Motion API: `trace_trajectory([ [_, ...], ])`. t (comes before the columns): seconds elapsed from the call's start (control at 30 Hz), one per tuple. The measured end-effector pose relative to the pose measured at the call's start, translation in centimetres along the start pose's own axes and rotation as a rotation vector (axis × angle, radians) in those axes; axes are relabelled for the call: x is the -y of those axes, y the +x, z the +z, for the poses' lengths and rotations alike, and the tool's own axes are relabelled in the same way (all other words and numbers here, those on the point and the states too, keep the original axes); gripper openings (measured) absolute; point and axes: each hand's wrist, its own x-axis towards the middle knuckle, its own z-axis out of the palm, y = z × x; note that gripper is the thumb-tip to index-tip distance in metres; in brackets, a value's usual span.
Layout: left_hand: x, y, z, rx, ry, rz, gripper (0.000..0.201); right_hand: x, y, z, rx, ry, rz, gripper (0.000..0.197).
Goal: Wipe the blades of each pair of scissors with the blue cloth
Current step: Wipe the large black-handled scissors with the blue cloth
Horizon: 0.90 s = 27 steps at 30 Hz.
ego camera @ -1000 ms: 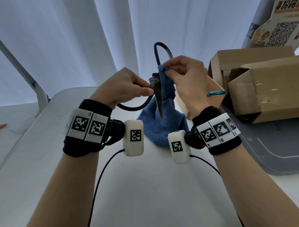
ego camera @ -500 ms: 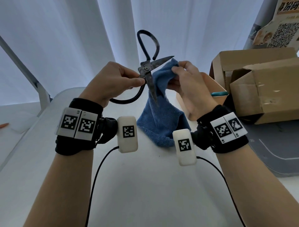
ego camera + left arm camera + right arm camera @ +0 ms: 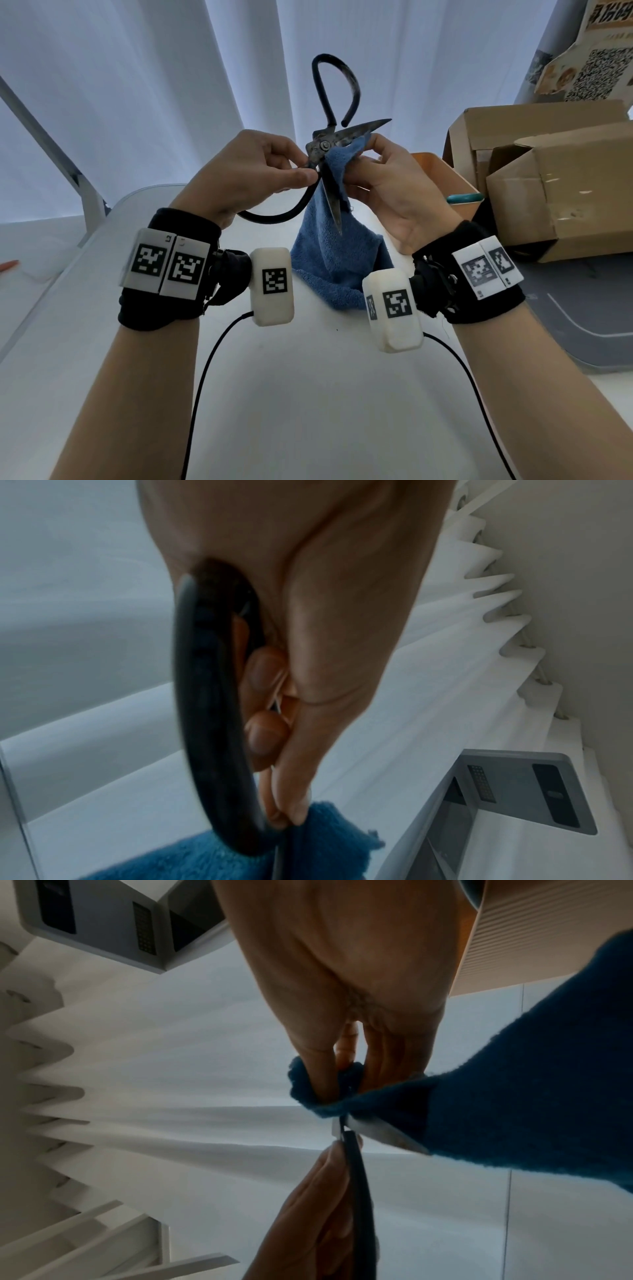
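Nearest, the blue cloth (image 3: pixel 337 260) is trailing down onto the white table (image 3: pixel 308 394). Above it, the left hand (image 3: pixel 246 178) is pinching the black scissors (image 3: pixel 329 150) beside the pivot, blades spread wide apart. Just right, the right hand (image 3: pixel 387 192) is pinching the cloth's top against the upper blade. Farther right, cardboard boxes (image 3: pixel 548 178) are sitting.
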Motion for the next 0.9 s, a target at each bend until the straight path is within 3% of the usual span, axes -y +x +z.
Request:
trace_trajectory([
  [0.23, -0.15, 0.05, 0.26, 0.027, -0.006, 0.024, 0.012, 0.0, -0.21, 0.46, -0.095, 0.0, 0.06, 0.029],
  [0.5, 0.46, 0.35, 0.32, 0.032, 0.021, 0.02, 0.013, 0.27, -0.01, 0.34, -0.049, 0.046, 0.11, 0.029],
  [0.9, 0.24, 0.37, 0.56, 0.03, 0.005, 0.051, 0.015, -0.23, 0.22, 0.7, -0.107, 0.053, 0.123, 0.031],
])
